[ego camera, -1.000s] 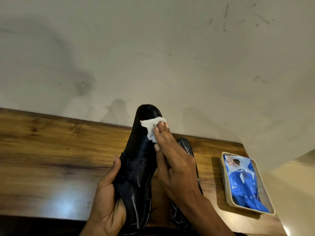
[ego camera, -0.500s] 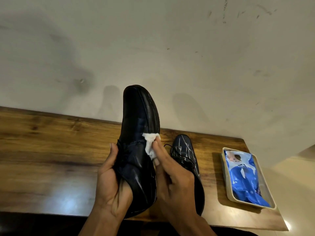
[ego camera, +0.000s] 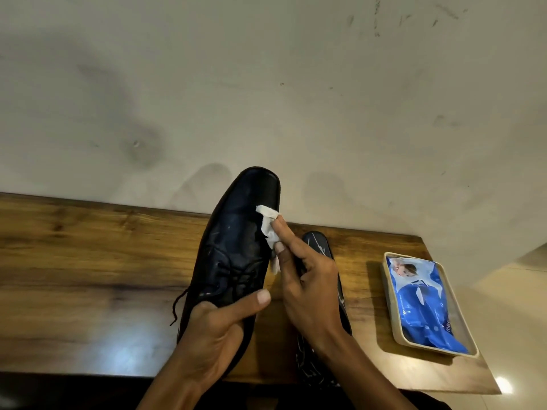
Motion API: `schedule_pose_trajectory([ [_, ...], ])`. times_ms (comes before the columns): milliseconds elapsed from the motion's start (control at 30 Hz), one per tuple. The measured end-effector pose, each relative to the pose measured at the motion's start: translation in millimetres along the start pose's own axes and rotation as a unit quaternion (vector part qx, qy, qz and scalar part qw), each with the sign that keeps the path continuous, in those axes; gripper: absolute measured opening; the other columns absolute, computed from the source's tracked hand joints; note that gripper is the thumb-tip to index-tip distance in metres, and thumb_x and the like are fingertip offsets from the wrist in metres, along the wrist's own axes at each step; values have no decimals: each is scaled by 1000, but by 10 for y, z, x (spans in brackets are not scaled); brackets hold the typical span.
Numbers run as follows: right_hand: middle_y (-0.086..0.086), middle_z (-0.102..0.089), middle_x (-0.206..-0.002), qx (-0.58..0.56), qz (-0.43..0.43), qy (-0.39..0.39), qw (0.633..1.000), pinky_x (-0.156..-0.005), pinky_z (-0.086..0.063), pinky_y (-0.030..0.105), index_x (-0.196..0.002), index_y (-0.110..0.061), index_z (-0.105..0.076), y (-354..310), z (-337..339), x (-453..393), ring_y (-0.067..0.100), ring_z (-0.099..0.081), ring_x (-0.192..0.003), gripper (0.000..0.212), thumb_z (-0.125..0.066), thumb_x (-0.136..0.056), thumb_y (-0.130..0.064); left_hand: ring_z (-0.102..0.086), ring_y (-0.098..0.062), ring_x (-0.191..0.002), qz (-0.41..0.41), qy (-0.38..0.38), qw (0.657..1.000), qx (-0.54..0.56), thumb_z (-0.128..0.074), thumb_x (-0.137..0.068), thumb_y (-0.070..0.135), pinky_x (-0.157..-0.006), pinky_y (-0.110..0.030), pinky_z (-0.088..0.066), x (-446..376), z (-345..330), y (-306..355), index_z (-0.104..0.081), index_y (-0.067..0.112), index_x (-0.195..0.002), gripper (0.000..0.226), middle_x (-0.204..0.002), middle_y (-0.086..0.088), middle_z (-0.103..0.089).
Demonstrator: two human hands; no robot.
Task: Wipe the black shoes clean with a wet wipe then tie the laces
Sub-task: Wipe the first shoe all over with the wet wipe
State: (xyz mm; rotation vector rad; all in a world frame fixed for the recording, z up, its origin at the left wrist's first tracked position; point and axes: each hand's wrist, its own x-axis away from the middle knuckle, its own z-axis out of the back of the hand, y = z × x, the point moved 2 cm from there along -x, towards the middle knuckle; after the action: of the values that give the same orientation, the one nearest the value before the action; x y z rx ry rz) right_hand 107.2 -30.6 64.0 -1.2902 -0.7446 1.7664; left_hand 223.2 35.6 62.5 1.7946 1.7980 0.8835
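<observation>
Black leather shoe (ego camera: 236, 247): held up off the wooden desk (ego camera: 88, 261), toe pointing away toward the wall, upper facing the camera.
Left hand (ego camera: 213, 329): its grip wraps the heel end of the held shoe, thumb lying across the opening.
Right hand (ego camera: 307, 291): its grip pinches a crumpled white wet wipe (ego camera: 269, 226) and presses it on the right side of the toe.
Laces (ego camera: 177, 306): untied; 1 loose dark end dangles off the left side of the held shoe.
Second shoe (ego camera: 318, 247): rests on the desk just behind the right hand, streaked with pale marks.
Handling: the leather looks stiff and glossy, likely slick where damp, so the firm heel is the sound place to hold. The wipe is thin and soft and may tear or bunch.
Wipes packet (ego camera: 420, 303): blue, lying in a shallow beige tray (ego camera: 387, 291) at the right of the desk.
Hard to see: most of the second shoe is hidden by the right hand and forearm; the packet's print is unreadable.
</observation>
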Motion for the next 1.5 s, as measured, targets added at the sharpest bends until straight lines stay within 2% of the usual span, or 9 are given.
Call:
schedule_pose_trajectory([
  [100, 1, -61, -137, 51, 36, -12, 998, -99, -54, 29, -135, -9, -60, 19, 7, 22, 5, -57, -128, 41, -62, -95, -1, -69, -20, -111, -9, -31, 999, 20, -97, -52, 32, -75, -25, -59, 8, -11, 31, -78, 24, -108, 59, -122, -8, -71],
  [233, 6, -61, -138, 119, 120, -67, 983, -106, -49, 31, -132, -6, -63, -56, -34, 159, 10, -54, -133, 44, -65, -90, 6, -54, -23, -132, -30, -54, 998, 20, -79, -74, 53, -96, -27, -52, -26, -27, 49, -65, 18, -131, 68, -142, -11, -58],
  [467, 13, -60, -140, 176, 243, -170, 939, -114, -42, 35, -130, -2, -65, -198, -50, 268, 20, -51, -137, 42, -62, -89, 6, -49, -35, -136, -45, 9, 999, 8, -67, -71, 74, -112, -41, -40, 20, 54, 60, -50, 0, -139, 102, -141, -22, -55],
  [633, 14, -58, -142, 234, 239, -148, 931, -113, -43, 41, -132, 0, -62, -14, -5, -123, 26, -47, -140, 51, -62, -83, 15, -46, -21, -139, -62, -14, 998, 2, -62, -79, 68, -103, -27, -46, 23, -73, 88, -59, 21, -138, 75, -147, -7, -53],
  [733, 14, -58, -142, 216, 221, -119, 944, -109, -46, 43, -131, 1, -63, 10, -43, -100, 26, -49, -138, 40, -55, -92, 4, -44, -26, -140, -62, 0, 998, 24, -65, -80, 65, -106, -30, -45, 2, -40, 54, -48, 12, -145, 85, -148, -11, -50],
  [967, 9, -64, -135, 204, 257, -127, 936, -109, -47, 38, -127, -2, -67, -73, -66, 206, 25, -55, -131, 34, -57, -94, -2, -67, -25, -112, 0, -29, 990, 134, -91, -64, 31, -89, -30, -56, -5, 127, 81, -70, 4, -120, 66, -118, -15, -69],
  [1267, 12, -64, -108, 154, 157, 35, 975, -82, -54, 25, -112, -8, -76, 139, 129, -233, 19, -62, -98, 28, -69, -90, 6, -62, -31, -122, 32, 15, 997, 72, -80, -57, -8, -102, -41, -47, -40, 159, 67, -57, 9, -133, 81, -132, -17, -64],
  [1400, 7, -68, -105, 107, 119, 61, 985, -81, -54, 26, -113, -10, -76, 152, 129, -294, 18, -64, -98, 25, -70, -91, 1, -64, -31, -119, 43, 47, 995, 71, -91, -60, 11, -102, -43, -51, -10, 94, 36, -70, 9, -120, 63, -125, -16, -68],
  [1500, 5, -70, -106, 58, 72, 62, 994, -81, -56, 26, -115, -9, -74, 163, 134, -284, 13, -66, -100, 25, -68, -93, 0, -66, -31, -114, 77, 85, 991, 74, -66, -82, 25, -108, -50, -42, 8, 67, -18, -72, 14, -117, 37, -123, -15, -70],
])
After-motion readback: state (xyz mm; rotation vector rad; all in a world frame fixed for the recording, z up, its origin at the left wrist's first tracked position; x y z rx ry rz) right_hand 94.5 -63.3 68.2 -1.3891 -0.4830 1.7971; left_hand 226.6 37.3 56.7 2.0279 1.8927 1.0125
